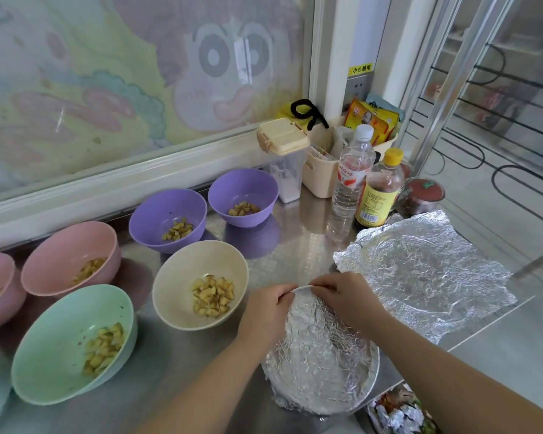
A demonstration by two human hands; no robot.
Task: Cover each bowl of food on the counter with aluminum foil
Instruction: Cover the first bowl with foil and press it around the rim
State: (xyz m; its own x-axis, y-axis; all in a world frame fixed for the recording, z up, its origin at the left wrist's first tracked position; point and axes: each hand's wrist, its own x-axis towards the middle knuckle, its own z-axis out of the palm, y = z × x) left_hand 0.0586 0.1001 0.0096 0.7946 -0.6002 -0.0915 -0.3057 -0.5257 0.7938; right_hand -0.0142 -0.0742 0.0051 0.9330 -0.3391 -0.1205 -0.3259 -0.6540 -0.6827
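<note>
Foil (320, 364) lay crimped over 1 bowl (375, 375) at the near edge of the counter (295, 245), with both hands at the bowl's far rim.
Left hand (265, 308) and right hand (342, 296) each pinched the foil edge with curled fingers, the 2 hands nearly touching. A loose foil sheet (427, 270) lay just right of the bowl; whether it hid anything could not be told. Uncovered bowls with diced food stood to the left: 1 cream bowl (176, 296), 1 green bowl (54, 349), 1 pink bowl (60, 255), 2 purple bowls (157, 214). 2 bottles (378, 189) stood behind the sheet.
</note>
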